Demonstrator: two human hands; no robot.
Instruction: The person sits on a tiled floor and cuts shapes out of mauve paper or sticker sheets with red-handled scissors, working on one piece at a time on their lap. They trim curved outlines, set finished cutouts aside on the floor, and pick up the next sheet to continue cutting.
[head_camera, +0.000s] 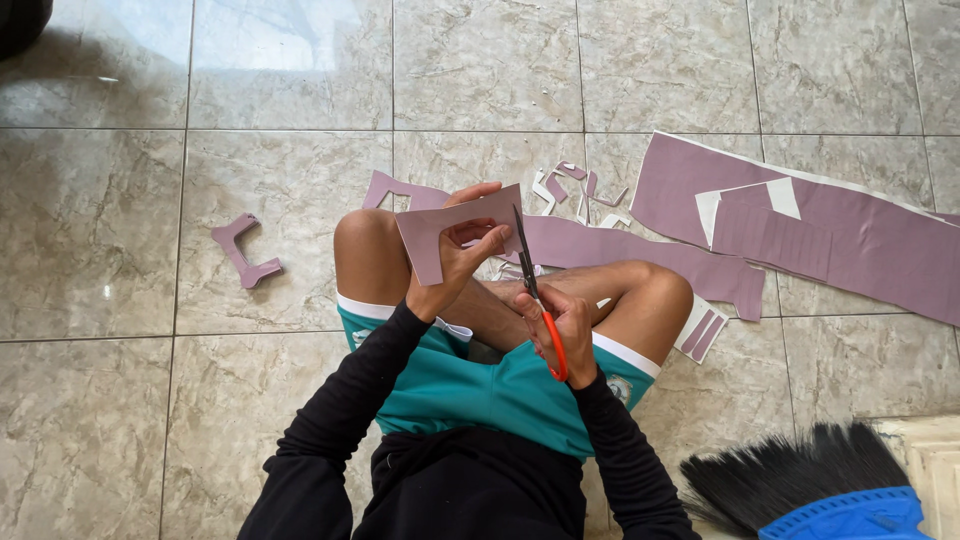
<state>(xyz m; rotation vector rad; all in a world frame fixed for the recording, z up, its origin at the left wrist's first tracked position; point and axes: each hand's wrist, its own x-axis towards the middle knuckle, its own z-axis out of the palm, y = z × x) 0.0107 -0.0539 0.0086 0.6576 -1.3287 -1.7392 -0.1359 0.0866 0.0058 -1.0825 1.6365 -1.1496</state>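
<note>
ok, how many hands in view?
2. The left hand grips a mauve sheet piece above the knees; the right hand works orange-handled scissors beside it. No others visible.

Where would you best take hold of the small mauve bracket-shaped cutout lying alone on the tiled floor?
Pinch the mauve bracket-shaped cutout across its narrow middle bar, coming from above; it lies flat on the grey tiled floor, apart from other scraps, and its wider ends flare outward.

Black long sleeves, teal shorts with white-trimmed hems, bare knees.
</note>
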